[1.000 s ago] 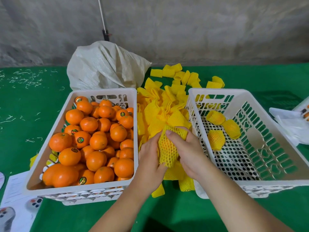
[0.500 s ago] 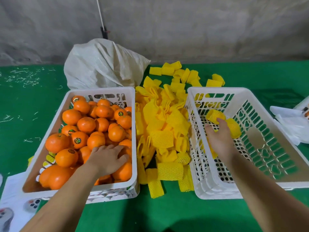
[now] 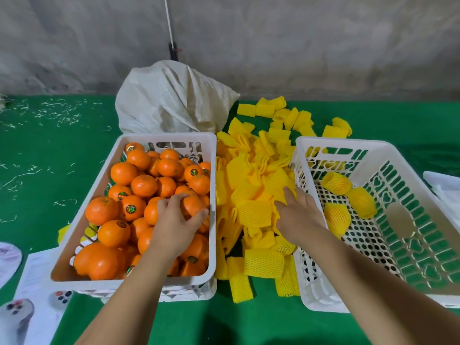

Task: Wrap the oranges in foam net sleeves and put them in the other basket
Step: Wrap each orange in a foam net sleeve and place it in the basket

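A white basket [image 3: 82,235] on the left is full of several bare oranges. My left hand [image 3: 178,220] grips one orange [image 3: 193,205] near the basket's right wall. A pile of yellow foam net sleeves [image 3: 254,185] lies between the two baskets. My right hand [image 3: 300,214] rests on the right side of that pile, fingers reaching into the sleeves; whether it holds one I cannot tell. The white basket [image 3: 408,185] on the right holds three wrapped oranges [image 3: 336,183] near its left side.
A grey-white woven sack [image 3: 171,98] stands behind the left basket. Printed papers [image 3: 32,295] lie at the front left on the green table cover [image 3: 49,150]. White plastic [image 3: 445,188] lies at the far right. A concrete wall rises behind.
My right hand left the right basket, where it put down a wrapped orange, and came onto the sleeve pile. My left hand closed round an orange in the left basket.
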Tool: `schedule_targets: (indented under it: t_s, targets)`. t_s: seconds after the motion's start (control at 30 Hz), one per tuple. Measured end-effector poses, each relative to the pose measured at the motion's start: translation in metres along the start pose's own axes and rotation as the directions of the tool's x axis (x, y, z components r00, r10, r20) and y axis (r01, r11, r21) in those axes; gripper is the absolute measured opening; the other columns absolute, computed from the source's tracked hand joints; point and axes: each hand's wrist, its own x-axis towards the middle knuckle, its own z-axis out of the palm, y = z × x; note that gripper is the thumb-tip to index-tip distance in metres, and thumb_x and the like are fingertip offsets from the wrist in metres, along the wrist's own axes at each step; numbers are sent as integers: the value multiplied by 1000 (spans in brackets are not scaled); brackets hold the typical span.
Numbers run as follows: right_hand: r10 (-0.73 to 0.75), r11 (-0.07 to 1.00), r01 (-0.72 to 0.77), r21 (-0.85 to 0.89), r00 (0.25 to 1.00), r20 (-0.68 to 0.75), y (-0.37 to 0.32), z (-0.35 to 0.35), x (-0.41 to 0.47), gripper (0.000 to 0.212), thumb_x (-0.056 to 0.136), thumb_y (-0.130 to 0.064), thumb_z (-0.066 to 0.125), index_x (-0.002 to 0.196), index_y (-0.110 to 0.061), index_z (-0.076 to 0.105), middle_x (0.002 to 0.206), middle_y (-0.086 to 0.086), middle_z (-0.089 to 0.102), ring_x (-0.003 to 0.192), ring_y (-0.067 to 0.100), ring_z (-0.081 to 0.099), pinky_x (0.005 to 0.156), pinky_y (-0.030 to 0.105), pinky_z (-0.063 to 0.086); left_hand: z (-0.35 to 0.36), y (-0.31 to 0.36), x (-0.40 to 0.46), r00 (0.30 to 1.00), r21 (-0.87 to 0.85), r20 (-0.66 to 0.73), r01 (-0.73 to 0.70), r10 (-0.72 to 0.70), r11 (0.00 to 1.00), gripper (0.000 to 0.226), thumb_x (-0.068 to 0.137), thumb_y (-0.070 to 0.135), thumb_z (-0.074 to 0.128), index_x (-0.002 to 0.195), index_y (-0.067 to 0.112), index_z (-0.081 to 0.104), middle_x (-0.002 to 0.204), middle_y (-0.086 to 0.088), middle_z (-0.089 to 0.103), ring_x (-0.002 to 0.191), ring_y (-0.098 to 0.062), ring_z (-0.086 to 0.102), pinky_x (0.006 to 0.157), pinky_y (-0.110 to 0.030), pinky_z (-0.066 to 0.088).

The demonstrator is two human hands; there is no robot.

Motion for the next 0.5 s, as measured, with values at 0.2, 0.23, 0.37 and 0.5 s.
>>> schedule_targets:
  t_s: [0.2,0.23,0.37,0.5]
  targets:
    - [49,983,-42,181,998,-34,-10,-6,2,51,104,-35,50,152,-20,42,170,5,15,156,34,10,124,51,12,22,44,-43,997,-534,-7,-68,76,843,60,87,56,73,140,41,50,140,11,48,124,-5,55,97,-24,52]
    - [48,953,-7,303,990,-130,-13,-10,-3,48,105,-35,51,151,-21,46,165,4,28,150,31,27,121,47,23,29,49,-49,996,-588,14,-60,84,806,58,88,54,74,140,41,51,139,9,51,122,-7,59,96,-27,54]
    - [72,535,258,805,935,-348,-32,-32,-31,36,102,-25,62,134,-40,58,121,-13,59,82,-9,54,73,9,40,49,61,-58,990,-728,130,65,45,682,42,94,53,65,132,39,59,124,7,68,102,-4,71,78,-18,56]
    - [81,-58,205,977,976,-200,-52,-47,-52,57,94,-31,74,144,-40,48,144,-4,53,128,1,54,97,28,53,58,62,-49,964,-783,264,231,-29,577,33,110,40,43,131,27,63,123,-9,66,92,-21,74,80,-34,60]
